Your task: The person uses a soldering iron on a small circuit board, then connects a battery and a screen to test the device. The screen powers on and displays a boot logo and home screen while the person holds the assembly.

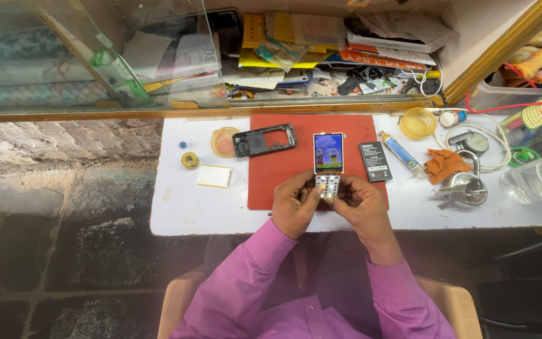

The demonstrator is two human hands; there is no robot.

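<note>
Both hands hold a bare mobile phone board [328, 164] over a red mat [283, 163]; its screen is lit and its white keypad faces up. My left hand [293, 206] grips the lower left edge, thumb on the keypad. My right hand [359, 204] grips the lower right edge, thumb also on the keys. A black phone housing frame [265, 139] lies on the mat to the upper left. A black battery [375, 161] rests on the mat's right edge.
On the white worktop: a yellow lid [224, 142], a small tape roll [190, 161], a pale note pad [214, 176], a glue tube [401, 152], an orange cloth [446, 164], metal padlocks [465, 185], a clear bottle [541, 179]. Cluttered shelf behind glass [321, 50].
</note>
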